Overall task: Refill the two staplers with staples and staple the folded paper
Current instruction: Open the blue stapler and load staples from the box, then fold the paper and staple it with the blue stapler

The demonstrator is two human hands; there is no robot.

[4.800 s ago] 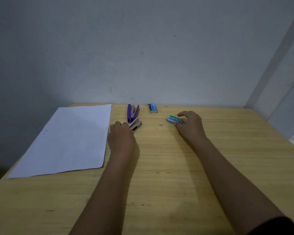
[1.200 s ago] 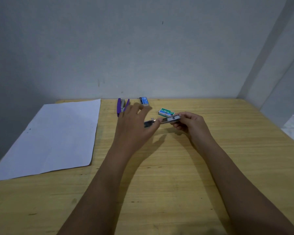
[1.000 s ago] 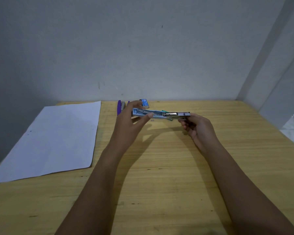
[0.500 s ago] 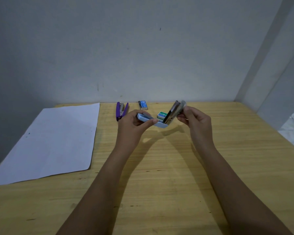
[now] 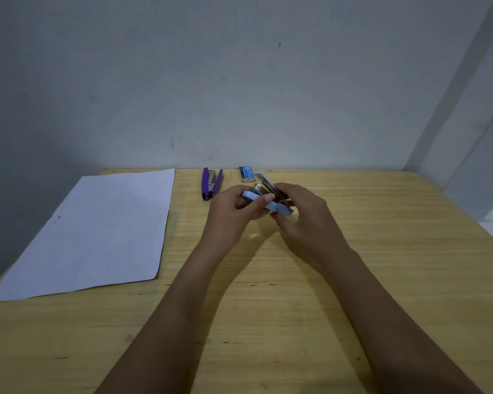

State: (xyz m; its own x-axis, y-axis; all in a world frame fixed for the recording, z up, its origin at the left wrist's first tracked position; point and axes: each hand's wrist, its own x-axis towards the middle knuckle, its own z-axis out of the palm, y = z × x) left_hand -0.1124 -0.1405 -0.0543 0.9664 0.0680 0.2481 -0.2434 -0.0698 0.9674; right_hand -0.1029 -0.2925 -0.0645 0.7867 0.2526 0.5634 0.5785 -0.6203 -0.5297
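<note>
Hands meet just above the middle of the frame, over a pale wooden table (image 5: 382,280) that fills the lower half of the view. The left hand (image 5: 234,211) grips the near end of a light blue stapler (image 5: 279,207), its thumb laid across the top of the blue body and its other fingers curled beneath. The right hand (image 5: 302,220) closes around the stapler's other end from the right side, fingers wrapped over the metal part. The stapler is hinged open: a grey metal arm rises from the blue base and tilts toward the upper left, with a second pale blue piece showing behind it. Both hands hold it lifted off the table surface, and a shadow lies on the wood below them.

Beyond the hands, toward the wall (image 5: 239,81), a purple stapler (image 5: 211,184) lies on the table, also spread open in a narrow V with its metal channel between the two purple arms. Just to its right sits a small blue staple box (image 5: 246,173), lying flat near the table's far edge and close behind the raised blue stapler. Whether any staples are loaded in either stapler cannot be told from this view.

On the left side of the frame a white sheet of paper (image 5: 97,231) lies flat and unfolded on the table, well apart from the hands, its far edge near the wall and its near left corner reaching the table's left edge. Both forearms enter from the bottom of the frame.
</note>
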